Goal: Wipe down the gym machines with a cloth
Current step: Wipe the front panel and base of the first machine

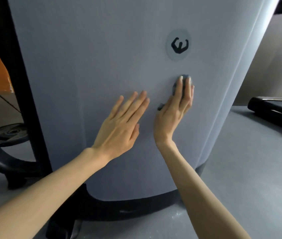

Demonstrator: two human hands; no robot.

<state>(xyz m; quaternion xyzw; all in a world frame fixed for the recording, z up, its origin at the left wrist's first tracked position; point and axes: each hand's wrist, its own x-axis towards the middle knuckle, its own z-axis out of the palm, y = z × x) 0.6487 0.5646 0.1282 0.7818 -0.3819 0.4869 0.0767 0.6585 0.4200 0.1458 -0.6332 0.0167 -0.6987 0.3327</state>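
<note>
A tall grey shroud panel of a gym machine [102,49] fills the view, with a round badge bearing a black logo [179,44] on it. My right hand [176,109] presses a small dark cloth [175,87] flat against the panel just below the badge; only the cloth's edges show around my straight fingers. My left hand [123,123] lies flat on the panel to the left of the right hand, fingers straight, holding nothing.
The machine's black base [128,207] curves along the grey floor [248,169]. A black frame post [21,83] and curved tube stand at the left, with a round foot plate [11,133] behind. Another black machine part [274,109] lies at the right.
</note>
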